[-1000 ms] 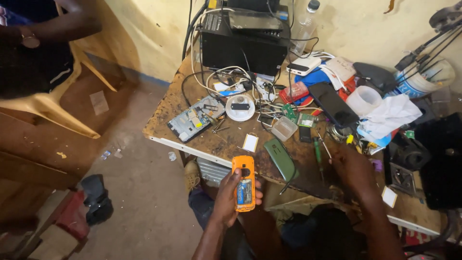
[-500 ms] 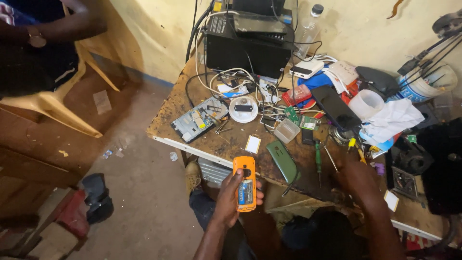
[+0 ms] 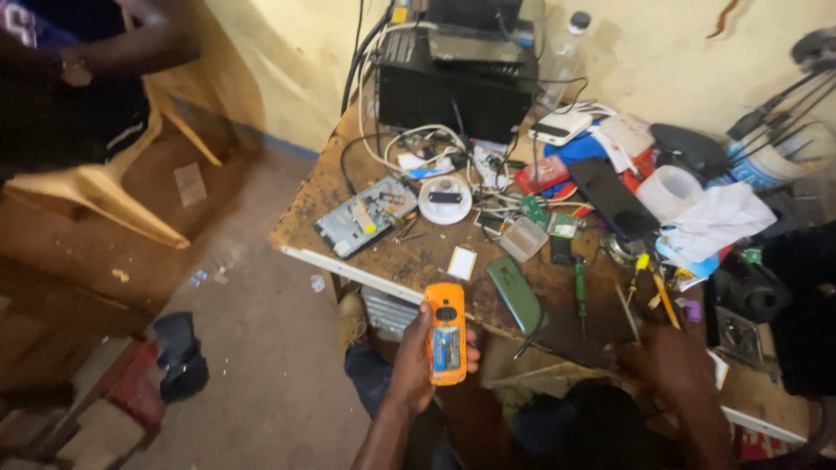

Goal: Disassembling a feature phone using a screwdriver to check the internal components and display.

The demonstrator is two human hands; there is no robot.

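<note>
Hands: our left hand (image 3: 416, 361) grips orange phone (image 3: 447, 332) upright, below worktop (image 3: 418, 261) edge; right hand (image 3: 670, 370) rests there, grip unclear.

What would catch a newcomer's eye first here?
The bright orange phone, back cover off, held upright in the left hand at the workbench's near edge. Behind it, the wooden bench is crowded with cables, circuit boards and screwdrivers, with a green phone lying just right of the orange one.

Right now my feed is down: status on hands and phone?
Left hand gripping orange phone, back open. Right hand on bench edge, empty. Green phone lies beside.
</note>
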